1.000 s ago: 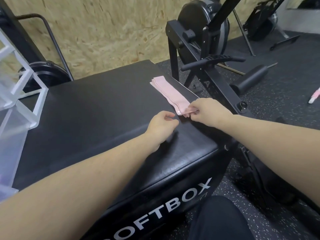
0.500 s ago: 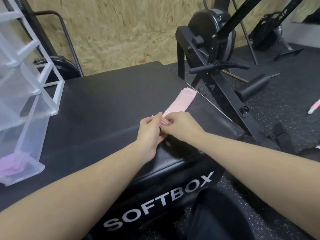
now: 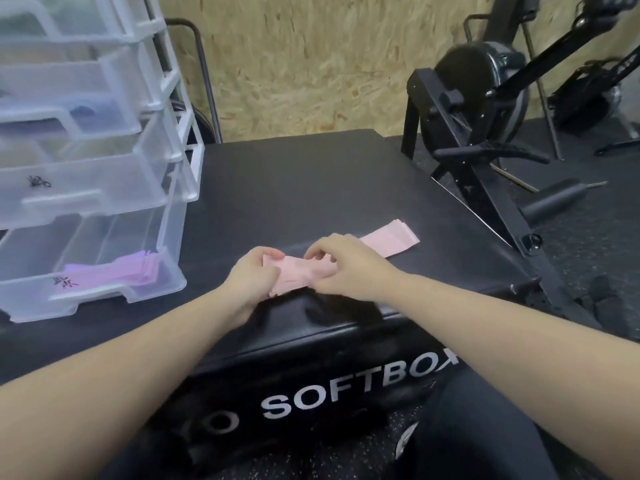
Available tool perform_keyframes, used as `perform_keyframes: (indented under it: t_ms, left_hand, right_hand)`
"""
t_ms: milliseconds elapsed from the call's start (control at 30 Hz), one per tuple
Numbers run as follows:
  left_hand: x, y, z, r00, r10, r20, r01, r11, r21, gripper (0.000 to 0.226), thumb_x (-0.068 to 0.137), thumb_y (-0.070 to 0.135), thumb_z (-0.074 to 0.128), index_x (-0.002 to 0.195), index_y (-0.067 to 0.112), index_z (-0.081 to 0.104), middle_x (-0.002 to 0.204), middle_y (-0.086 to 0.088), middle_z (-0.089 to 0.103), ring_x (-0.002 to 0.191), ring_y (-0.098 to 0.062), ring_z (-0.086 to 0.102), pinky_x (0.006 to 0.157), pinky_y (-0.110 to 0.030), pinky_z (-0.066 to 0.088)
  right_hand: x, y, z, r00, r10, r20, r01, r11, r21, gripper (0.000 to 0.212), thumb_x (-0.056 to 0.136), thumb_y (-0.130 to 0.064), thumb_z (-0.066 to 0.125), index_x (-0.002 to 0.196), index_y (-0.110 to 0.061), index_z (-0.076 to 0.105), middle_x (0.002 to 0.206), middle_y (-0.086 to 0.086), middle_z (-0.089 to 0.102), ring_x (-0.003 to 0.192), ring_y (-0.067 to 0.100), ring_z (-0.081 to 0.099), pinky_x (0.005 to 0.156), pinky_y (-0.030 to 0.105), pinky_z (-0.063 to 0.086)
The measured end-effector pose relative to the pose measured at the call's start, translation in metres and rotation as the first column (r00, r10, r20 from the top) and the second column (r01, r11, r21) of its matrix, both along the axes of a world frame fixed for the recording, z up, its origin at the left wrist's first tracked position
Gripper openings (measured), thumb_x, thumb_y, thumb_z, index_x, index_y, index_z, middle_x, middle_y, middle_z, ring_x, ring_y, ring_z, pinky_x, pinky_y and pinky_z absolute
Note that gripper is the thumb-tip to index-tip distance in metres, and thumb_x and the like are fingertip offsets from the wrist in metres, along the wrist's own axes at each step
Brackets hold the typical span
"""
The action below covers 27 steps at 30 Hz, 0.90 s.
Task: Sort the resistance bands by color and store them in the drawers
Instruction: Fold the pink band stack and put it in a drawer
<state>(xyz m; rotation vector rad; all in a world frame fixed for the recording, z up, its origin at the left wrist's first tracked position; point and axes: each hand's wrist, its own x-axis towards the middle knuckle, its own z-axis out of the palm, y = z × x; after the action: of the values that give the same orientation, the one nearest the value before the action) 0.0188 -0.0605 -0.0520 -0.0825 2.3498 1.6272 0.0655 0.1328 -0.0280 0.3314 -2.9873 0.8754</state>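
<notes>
step: gathering the pink bands (image 3: 388, 241) into one stack on the black soft box (image 3: 311, 188), near its front edge
left hand (image 3: 252, 275): fingers curled round the near-left end of the pink stack, pinching it
right hand (image 3: 341, 263): fingers bent over the middle of the stack, thumb under the edge, gripping it; hands almost touching
pink bands: flat strip running from the hands out to the far right, far end free and lying on the box top, layers slightly fanned there
drawer unit (image 3: 173, 140): clear plastic, on the left of the box top, well apart from the hands; several drawers pulled out
bottom drawer (image 3: 152, 292): open, purple bands (image 3: 138, 271) inside, handwritten label on front, unreadable
other drawers: contents blurred, cannot tell the colours
how to do well: square up the fanned far end before lifting; pinch all layers together so none slips; probably fold in half so it fits a drawer
risk: putting pink with purple; check the label first
background: exercise machine (image 3: 485, 98) far right
</notes>
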Motion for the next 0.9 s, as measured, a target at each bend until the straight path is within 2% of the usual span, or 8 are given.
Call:
perform_keyframes:
  t_ms: [133,300,400,467,533,700,800,900]
  left_hand:
    - [-0.008,-0.043,0.003,0.993,-0.076,-0.092,0.056,0.977,-0.205,0.036,0.086,0.004,0.044,0.104,0.029,0.064,0.112,-0.001,0.065,0.089,-0.017,0.059,0.063,-0.023,0.043]
    - [-0.018,-0.069,0.003,0.953,-0.199,-0.23,0.087,0.903,-0.42,0.037,0.091,0.006,0.048,0.119,0.025,0.063,0.124,0.005,0.059,0.11,-0.015,0.053,0.083,-0.021,0.039]
    - [-0.02,-0.078,-0.001,0.911,-0.344,-0.229,0.186,0.836,-0.516,0.039,0.087,0.029,0.065,0.126,0.026,0.061,0.13,0.009,0.05,0.126,-0.014,0.048,0.102,-0.023,0.033]
    - [-0.019,-0.085,-0.002,0.857,-0.474,-0.203,0.254,0.73,-0.634,0.067,0.069,0.063,0.066,0.128,0.032,0.058,0.135,0.012,0.044,0.126,-0.015,0.046,0.11,-0.035,0.035]
    - [-0.02,-0.09,-0.004,0.821,-0.543,-0.176,0.281,0.653,-0.704,0.088,0.056,0.078,0.058,0.134,0.036,0.054,0.144,0.014,0.039,0.13,-0.016,0.043,0.113,-0.044,0.033]
    - [-0.029,-0.097,-0.006,0.743,-0.62,-0.25,0.278,0.626,-0.728,0.073,0.079,0.054,0.075,0.141,0.023,0.052,0.146,0.011,0.042,0.133,-0.009,0.042,0.11,-0.019,0.025]
    - [-0.03,-0.099,-0.004,0.745,-0.618,-0.252,0.24,0.601,-0.762,0.072,0.079,0.061,0.071,0.137,0.02,0.058,0.135,0.012,0.049,0.122,-0.012,0.051,0.107,-0.024,0.035]
    - [-0.03,-0.097,-0.001,0.747,-0.631,-0.209,0.242,0.551,-0.799,0.073,0.069,0.075,0.053,0.12,0.025,0.069,0.122,0.016,0.052,0.108,-0.01,0.055,0.099,-0.028,0.043]
  right_hand:
    - [-0.013,0.004,-0.003,0.992,0.112,0.058,-0.123,0.963,0.242,0.064,0.078,-0.051,0.077,0.135,-0.039,0.05,0.141,-0.017,0.048,0.131,0.015,0.038,0.107,0.043,0.035]
    - [-0.034,0.028,-0.012,0.979,0.147,0.142,-0.192,0.902,0.388,0.085,0.072,-0.067,0.071,0.147,-0.045,0.036,0.152,-0.022,0.04,0.143,0.015,0.032,0.116,0.047,0.028]
    - [-0.039,0.045,-0.009,0.975,0.122,0.188,-0.188,0.9,0.393,0.081,0.08,-0.059,0.072,0.15,-0.042,0.033,0.155,-0.022,0.037,0.143,0.013,0.034,0.117,0.043,0.028]
    - [-0.04,0.058,-0.008,0.973,0.117,0.196,-0.183,0.914,0.362,0.076,0.085,-0.051,0.072,0.15,-0.039,0.036,0.154,-0.019,0.04,0.141,0.014,0.036,0.116,0.039,0.029]
    - [-0.043,0.066,-0.007,0.973,0.121,0.198,-0.182,0.928,0.325,0.069,0.088,-0.046,0.072,0.149,-0.038,0.039,0.15,-0.016,0.045,0.137,0.014,0.039,0.115,0.034,0.03]
    - [-0.048,0.075,-0.008,0.972,0.128,0.198,-0.194,0.911,0.365,0.074,0.083,-0.052,0.074,0.147,-0.045,0.039,0.15,-0.023,0.043,0.137,0.009,0.038,0.116,0.041,0.031]
    - [-0.047,0.089,-0.01,0.971,0.119,0.208,-0.178,0.939,0.293,0.073,0.083,-0.045,0.077,0.146,-0.041,0.042,0.148,-0.019,0.046,0.137,0.009,0.038,0.118,0.036,0.028]
    - [-0.046,0.097,-0.013,0.98,0.111,0.167,-0.154,0.95,0.273,0.062,0.088,-0.039,0.074,0.144,-0.038,0.046,0.144,-0.016,0.049,0.132,0.006,0.038,0.109,0.021,0.024]
